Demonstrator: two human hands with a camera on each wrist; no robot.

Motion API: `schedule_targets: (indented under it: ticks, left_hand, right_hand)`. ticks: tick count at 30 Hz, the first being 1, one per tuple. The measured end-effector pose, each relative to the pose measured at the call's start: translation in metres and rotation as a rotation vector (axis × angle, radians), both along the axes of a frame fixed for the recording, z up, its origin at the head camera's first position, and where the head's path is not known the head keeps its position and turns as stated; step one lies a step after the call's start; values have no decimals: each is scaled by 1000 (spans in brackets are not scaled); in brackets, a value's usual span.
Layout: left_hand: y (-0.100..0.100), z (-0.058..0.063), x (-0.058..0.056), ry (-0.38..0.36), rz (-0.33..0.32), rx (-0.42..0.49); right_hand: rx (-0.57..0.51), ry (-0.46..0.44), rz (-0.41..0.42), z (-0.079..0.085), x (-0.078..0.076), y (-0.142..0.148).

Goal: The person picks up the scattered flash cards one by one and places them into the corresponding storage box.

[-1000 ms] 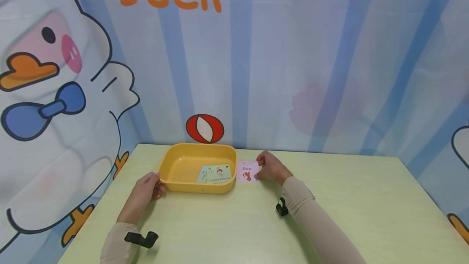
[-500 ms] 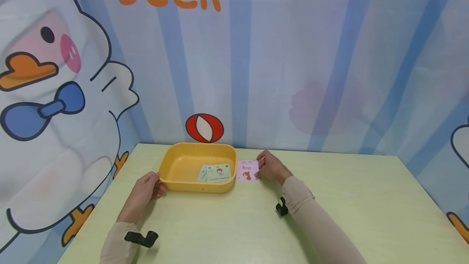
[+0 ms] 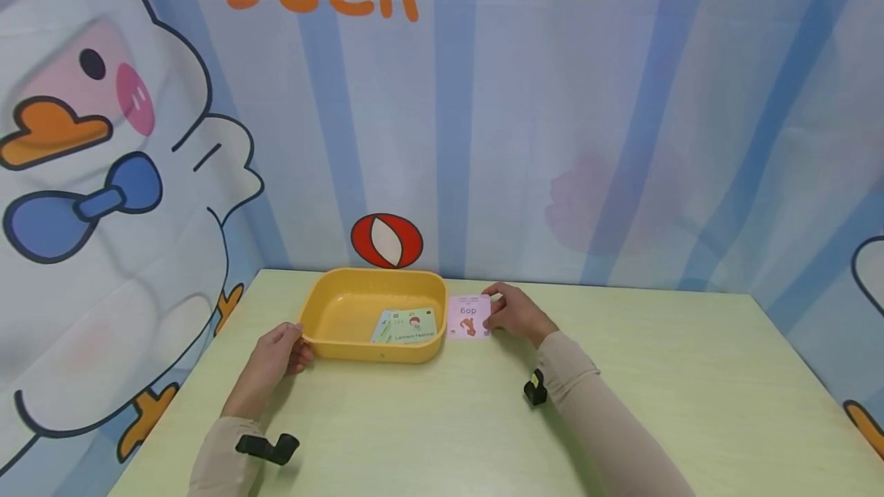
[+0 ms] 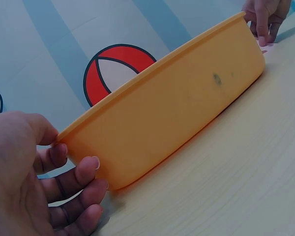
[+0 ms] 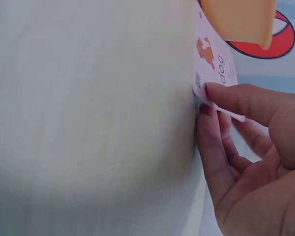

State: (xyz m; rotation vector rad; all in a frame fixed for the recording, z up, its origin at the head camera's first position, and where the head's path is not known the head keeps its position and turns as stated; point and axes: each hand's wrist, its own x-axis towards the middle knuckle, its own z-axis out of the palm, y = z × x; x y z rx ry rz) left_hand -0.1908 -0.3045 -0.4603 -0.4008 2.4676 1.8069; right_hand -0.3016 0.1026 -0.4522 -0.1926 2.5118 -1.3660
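Observation:
A yellow plastic basin [image 3: 373, 353] sits at the back of the table, to the left of its middle. My left hand [image 3: 273, 355] holds the basin's left front corner, thumb at the rim and curled fingers against the outer wall, as the left wrist view [image 4: 152, 118] shows. A pink flash card [image 3: 468, 317] with "dog" and a brown dog lies just right of the basin. My right hand [image 3: 516, 314] pinches its right edge between thumb and fingers; in the right wrist view the card [image 5: 211, 59] bends up slightly there.
Inside the basin lie green cards [image 3: 412, 325], the top one reading "Lantern Festival". A cloth backdrop [image 3: 511, 136] with a duck and a ball hangs behind the table [image 3: 414, 420]. Black wrist cameras [image 3: 268, 449] sit on both sleeves.
My right hand, pinching the flash card, has shifted very slightly right, and the card's right edge appears a little raised. The left hand and basin stay where they were.

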Motion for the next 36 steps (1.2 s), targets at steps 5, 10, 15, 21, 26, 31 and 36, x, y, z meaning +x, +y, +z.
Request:
schedule_targets:
  ticks: [5, 10, 15, 21, 26, 31, 36]
  left_hand:
    - [1, 1, 1, 2, 5, 6]
    - [1, 0, 0, -1, 7, 15]
    - [1, 1, 1, 2, 5, 17]
    - [1, 2, 0, -3, 8, 9]
    - [1, 1, 0, -6, 6, -1]
    - [1, 1, 0, 4, 1, 5]
    - [0, 0, -1, 3, 2, 15]
  right_hand:
    - [-65, -23, 28, 0, -3, 7]
    - [-133, -77, 19, -3, -4, 9]
    - [-160, -107, 17, -4, -6, 10]
    - [-160, -104, 15, -2, -5, 9]
    - [-148, -100, 2, -1, -4, 8]
    - [-149, -94, -9, -1, -3, 6]
    - [-160, -85, -16, -2, -3, 5]
